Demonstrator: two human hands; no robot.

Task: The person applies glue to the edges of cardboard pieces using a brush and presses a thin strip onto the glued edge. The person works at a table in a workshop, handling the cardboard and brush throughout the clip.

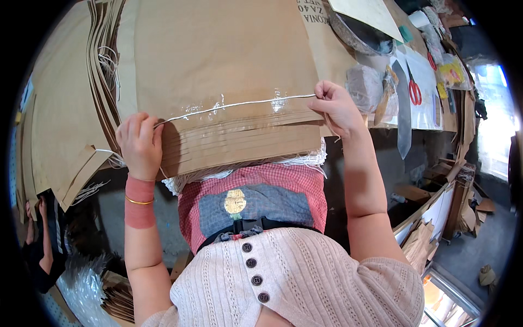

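A white cord (234,104) is stretched taut across a stack of brown paper sheets (218,65), over a glossy wet strip near the stack's front edge. My left hand (140,143) pinches the cord's left end at the stack's left corner. My right hand (338,106) pinches its right end at the right edge. Several staggered sheet edges show below the cord. A bundle of loose white cords (305,159) hangs under the stack's front edge, above my lap.
More brown paper sheets (60,120) fan out to the left. Right of the stack lie a grey wrapped block (364,87), red-handled scissors (414,91), a dark bowl (362,34) and plastic bags. Cardboard pieces (419,245) lie on the floor at right. Another person (38,240) sits lower left.
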